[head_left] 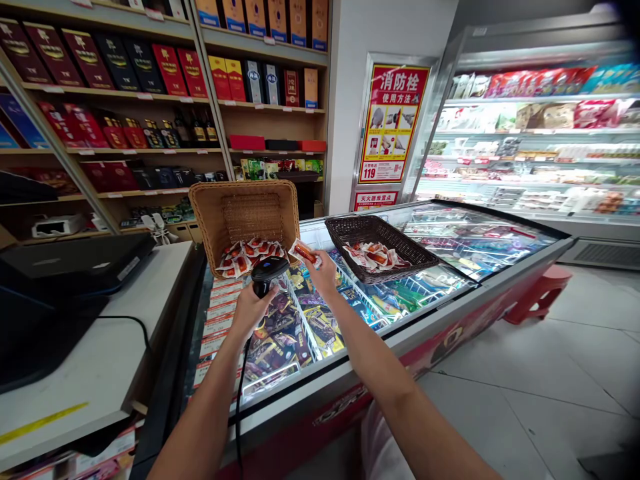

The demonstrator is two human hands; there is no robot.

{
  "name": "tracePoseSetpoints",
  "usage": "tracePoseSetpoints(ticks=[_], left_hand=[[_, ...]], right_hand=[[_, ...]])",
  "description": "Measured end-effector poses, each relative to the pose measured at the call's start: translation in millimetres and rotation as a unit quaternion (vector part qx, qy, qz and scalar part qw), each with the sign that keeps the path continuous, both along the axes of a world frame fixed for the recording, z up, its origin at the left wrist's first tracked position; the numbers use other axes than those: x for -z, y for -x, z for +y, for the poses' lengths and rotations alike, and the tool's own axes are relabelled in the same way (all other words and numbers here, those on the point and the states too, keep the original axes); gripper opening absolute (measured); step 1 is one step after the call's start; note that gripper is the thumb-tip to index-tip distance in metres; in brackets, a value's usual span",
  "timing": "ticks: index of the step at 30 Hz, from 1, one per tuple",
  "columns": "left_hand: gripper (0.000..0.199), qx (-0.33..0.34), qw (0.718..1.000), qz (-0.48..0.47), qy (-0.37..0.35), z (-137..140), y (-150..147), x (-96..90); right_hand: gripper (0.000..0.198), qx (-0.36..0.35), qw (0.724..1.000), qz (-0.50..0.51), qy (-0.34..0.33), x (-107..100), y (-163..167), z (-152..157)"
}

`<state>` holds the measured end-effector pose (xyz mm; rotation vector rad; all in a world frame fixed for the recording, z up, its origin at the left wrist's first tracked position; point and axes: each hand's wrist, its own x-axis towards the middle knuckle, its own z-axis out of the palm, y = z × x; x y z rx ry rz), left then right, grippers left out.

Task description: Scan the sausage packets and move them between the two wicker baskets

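My left hand (253, 308) is closed around the handle of a black corded barcode scanner (270, 268), its head turned to the right. Pinched in my right hand (324, 272) is a small clear-wrapped sausage (303, 252), held just right of the scanner's head. Behind the scanner, a tan wicker basket (245, 200) is tilted toward me, with several wrapped sausages (250, 255) at its bottom. To the right of my right hand a dark brown wicker basket (425, 259) holds more wrapped sausages (377, 256). Both baskets rest on the freezer's glass top.
Beneath my hands is a glass-topped chest freezer (440, 300) with packaged goods inside. A white counter (100, 347) with a black device (40, 307) stands left. Boxed-bottle shelves (150, 93) and a lit refrigerated display (540, 133) stand behind. A red stool (537, 297) is right of the freezer.
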<state>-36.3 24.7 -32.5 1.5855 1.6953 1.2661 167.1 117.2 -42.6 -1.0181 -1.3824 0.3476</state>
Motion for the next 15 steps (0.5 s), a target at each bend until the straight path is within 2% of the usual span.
tracePoseSetpoints(ticks=[10, 15], left_hand=[[0.039, 0.005, 0.998, -0.058, 0.005, -5.0, -3.0, -6.7], [0.041, -0.018, 0.996, -0.083, -0.007, -10.0, -6.8, -13.1]], right_hand=[[0.021, 0.013, 1.0, -0.014, 0.022, -3.6, -0.5, -2.2], [0.019, 0.014, 0.999, -0.01, 0.028, -5.2, -0.9, -2.5]])
